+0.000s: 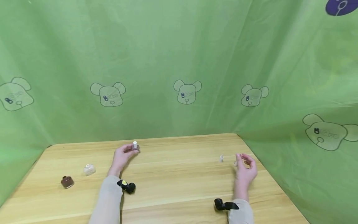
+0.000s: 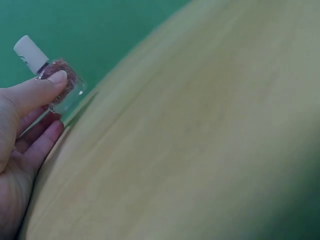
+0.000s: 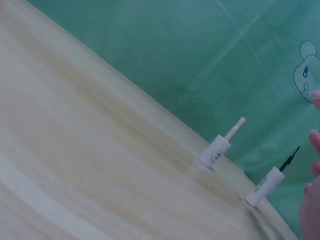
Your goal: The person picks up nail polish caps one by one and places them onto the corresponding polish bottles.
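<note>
Left hand (image 2: 15,162) pinches a white-capped bottle (image 2: 70,90), outside right-wrist view.

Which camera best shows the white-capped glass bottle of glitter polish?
Left wrist: the white-capped clear glass bottle is largest there, its glitter distinct. The head view shows it small; right wrist doesn't show it.

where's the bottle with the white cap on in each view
Head: the capped bottle is left of centre, below mid-height, in the left hand.
Left wrist: upper left, near the left edge.
Right wrist: not in it.
Shared landmark: the green sheet behind the table, in all three.
</note>
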`<action>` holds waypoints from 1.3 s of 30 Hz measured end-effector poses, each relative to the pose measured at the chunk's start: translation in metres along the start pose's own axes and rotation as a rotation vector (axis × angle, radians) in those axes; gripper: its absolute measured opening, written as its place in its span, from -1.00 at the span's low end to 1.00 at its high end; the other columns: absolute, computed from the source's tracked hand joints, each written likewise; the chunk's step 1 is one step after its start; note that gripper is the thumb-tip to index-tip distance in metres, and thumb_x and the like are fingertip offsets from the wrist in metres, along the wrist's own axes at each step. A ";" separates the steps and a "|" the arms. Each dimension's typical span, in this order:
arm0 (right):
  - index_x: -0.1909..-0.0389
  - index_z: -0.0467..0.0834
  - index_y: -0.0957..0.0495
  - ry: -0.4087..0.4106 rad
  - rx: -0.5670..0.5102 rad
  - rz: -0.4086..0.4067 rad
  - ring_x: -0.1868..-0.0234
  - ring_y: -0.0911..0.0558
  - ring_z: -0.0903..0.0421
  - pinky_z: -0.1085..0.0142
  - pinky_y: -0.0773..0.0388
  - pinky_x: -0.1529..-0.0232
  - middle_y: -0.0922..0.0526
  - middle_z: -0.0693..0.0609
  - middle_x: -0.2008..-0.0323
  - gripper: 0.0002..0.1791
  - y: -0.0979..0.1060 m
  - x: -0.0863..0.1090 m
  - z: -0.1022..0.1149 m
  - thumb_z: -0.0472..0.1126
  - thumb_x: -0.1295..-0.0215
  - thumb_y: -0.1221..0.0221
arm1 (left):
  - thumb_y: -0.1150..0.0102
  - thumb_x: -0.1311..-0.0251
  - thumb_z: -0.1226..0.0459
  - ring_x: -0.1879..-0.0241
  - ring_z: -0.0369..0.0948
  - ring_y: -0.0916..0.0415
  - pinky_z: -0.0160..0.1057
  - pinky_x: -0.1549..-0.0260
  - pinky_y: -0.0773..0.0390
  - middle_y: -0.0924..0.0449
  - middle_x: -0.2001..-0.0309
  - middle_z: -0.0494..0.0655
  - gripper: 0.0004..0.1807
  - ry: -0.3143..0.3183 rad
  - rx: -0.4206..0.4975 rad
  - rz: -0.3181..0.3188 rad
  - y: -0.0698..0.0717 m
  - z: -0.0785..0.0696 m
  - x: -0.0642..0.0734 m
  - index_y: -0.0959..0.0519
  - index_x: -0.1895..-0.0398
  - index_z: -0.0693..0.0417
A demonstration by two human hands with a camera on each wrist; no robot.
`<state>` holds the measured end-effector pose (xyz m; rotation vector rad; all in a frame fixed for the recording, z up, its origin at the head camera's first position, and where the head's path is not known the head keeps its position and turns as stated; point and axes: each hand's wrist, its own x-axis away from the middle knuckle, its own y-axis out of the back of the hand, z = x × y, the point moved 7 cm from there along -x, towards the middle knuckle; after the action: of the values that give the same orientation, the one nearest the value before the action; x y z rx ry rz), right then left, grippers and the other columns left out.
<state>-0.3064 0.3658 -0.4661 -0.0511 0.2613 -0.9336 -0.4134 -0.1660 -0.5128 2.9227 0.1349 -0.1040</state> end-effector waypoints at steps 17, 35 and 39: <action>-0.46 -0.07 -0.13 -0.287 0.123 0.217 -0.40 -0.19 0.00 0.20 -0.23 -0.44 -0.25 -0.01 -0.44 -0.09 -0.007 -0.004 -0.032 -0.09 -0.14 -0.38 | -0.31 -0.15 0.35 -0.07 0.09 -0.59 0.00 -0.19 -0.50 -0.60 -0.09 0.26 -0.55 -0.028 -0.122 0.022 -0.002 -0.003 -0.011 -0.52 -0.12 0.29; -0.39 -0.24 -0.25 -0.241 0.379 0.259 -0.32 -0.32 -0.17 0.02 -0.30 -0.37 -0.35 -0.28 -0.35 -0.32 -0.007 -0.020 -0.043 -0.26 -0.26 -0.24 | -0.33 -0.14 0.34 -0.21 0.09 -0.49 -0.12 -0.25 -0.46 -0.49 -0.23 0.24 -0.39 0.000 -0.047 0.034 0.002 -0.001 -0.009 -0.41 -0.28 0.24; -0.32 -0.27 -0.34 -0.220 0.440 0.256 -0.22 -0.42 -0.18 0.08 -0.35 -0.23 -0.45 -0.31 -0.25 -0.39 -0.006 -0.022 -0.043 -0.23 -0.27 -0.24 | -0.32 -0.15 0.33 -0.27 0.07 -0.42 -0.12 -0.32 -0.38 -0.43 -0.30 0.20 -0.37 -0.005 0.018 -0.005 0.004 -0.002 -0.003 -0.39 -0.31 0.20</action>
<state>-0.3343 0.3831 -0.5021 0.2786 -0.1426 -0.7066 -0.4155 -0.1696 -0.5100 2.9405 0.1417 -0.1136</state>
